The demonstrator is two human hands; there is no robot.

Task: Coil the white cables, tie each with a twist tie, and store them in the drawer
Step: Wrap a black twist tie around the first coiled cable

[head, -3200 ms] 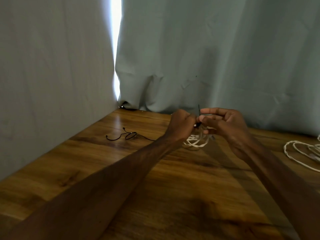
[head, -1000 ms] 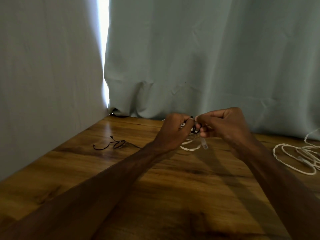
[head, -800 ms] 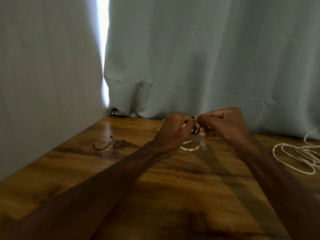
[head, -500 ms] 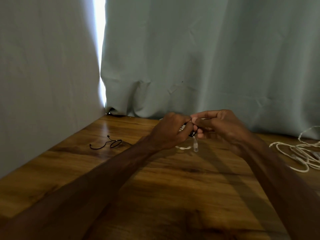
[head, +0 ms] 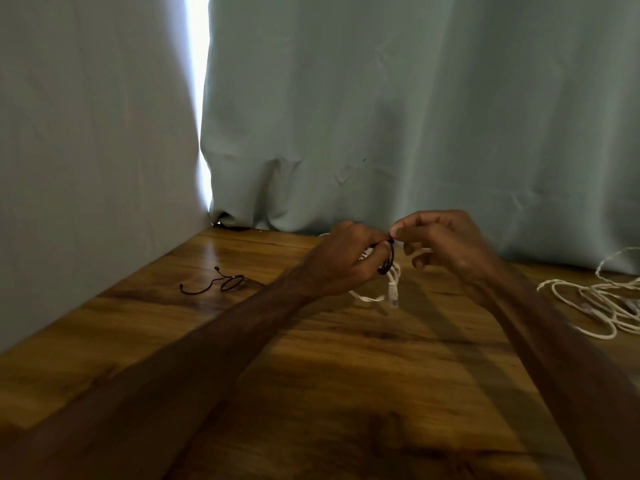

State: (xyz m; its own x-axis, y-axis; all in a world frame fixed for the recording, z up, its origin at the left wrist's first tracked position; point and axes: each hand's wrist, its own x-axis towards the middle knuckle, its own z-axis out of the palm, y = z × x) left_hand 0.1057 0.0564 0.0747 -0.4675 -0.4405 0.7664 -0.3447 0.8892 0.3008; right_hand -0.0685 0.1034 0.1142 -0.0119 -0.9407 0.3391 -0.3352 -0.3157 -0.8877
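Thumb and forefinger of the right hand [head: 446, 244] pinch the black twist tie [head: 390, 254]; the left hand [head: 343, 261] holds a closed grip on the coiled white cable [head: 370, 298], just above the bench [head: 311, 375]. If either grip slackens mid-twist, the tie could unwind and the coil spring loose. 1 spare tie [head: 221, 284] lies to the left, 1 uncoiled cable [head: 595, 306] to the right.

A wooden table [head: 346, 393] with a warm, dark-streaked grain fills the lower half of the frame. A pale grey-green curtain [head: 415, 116] hangs behind it, creased where it meets the far edge. A second panel [head: 86, 150] covers the left, with a bright strip of light [head: 199, 81] between them.
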